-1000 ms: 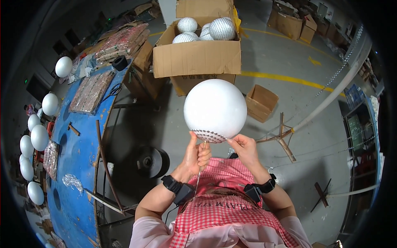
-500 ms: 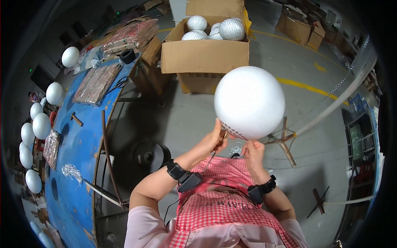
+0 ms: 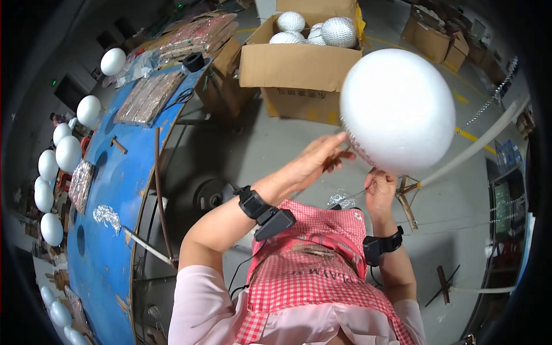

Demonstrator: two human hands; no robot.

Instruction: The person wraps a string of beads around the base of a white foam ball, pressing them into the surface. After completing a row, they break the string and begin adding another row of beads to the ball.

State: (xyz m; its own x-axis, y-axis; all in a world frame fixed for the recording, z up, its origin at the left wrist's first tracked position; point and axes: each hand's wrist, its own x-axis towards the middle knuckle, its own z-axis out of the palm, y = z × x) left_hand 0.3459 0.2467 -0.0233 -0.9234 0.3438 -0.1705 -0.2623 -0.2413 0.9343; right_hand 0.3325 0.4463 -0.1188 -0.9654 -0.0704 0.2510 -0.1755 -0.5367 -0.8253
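Hands on white foam ball; cardboard box holds sequined balls.

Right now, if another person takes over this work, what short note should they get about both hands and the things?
Left hand: fingers against the lower left side of the large white foam ball, at the edge of its shiny sequin band.
Right hand: under the ball, pinching a thin sequin strand.
Done: only a narrow band near the bottom is covered.
Left: most of the ball is bare white.
Nearby: covered balls in the cardboard box; plain balls along the blue table.
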